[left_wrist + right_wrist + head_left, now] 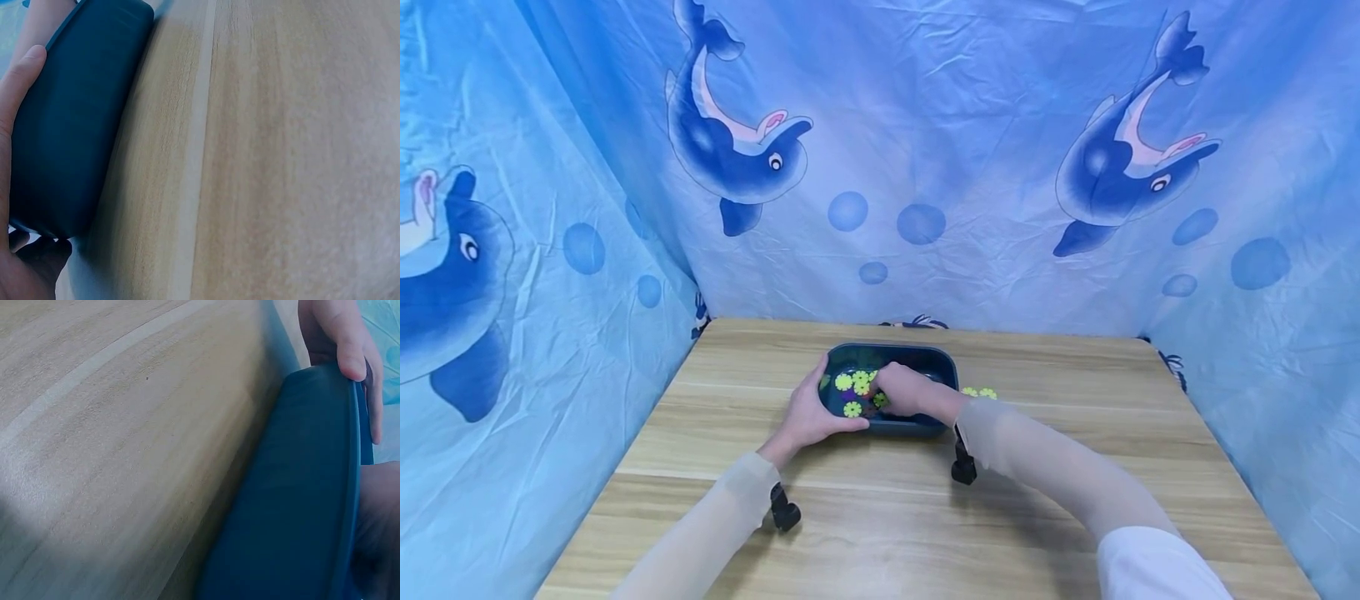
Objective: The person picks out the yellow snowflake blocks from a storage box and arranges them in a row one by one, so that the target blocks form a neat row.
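Observation:
A dark blue-green plastic bin (904, 428) sits on the table, with several yellow-green flower-shaped pieces (844, 382) inside, plus a few red and purple bits. My left hand (808, 414) grips the bin's left end, the thumb along the front rim. In the left wrist view its fingertips (45, 253) bend round the end wall of the bin (75, 119). My right hand (904, 390) reaches down into the bin among the pieces. Its fingertips are hidden, so whether they hold a piece does not show. The right wrist view has only part of that hand (379, 512) behind the bin wall (294, 487).
Two or so more yellow-green flower pieces (987, 393) lie on the wooden table (880, 517) just right of the bin, partly behind the right forearm. Blue dolphin-print cloth (1000, 275) hangs behind the table and along both sides.

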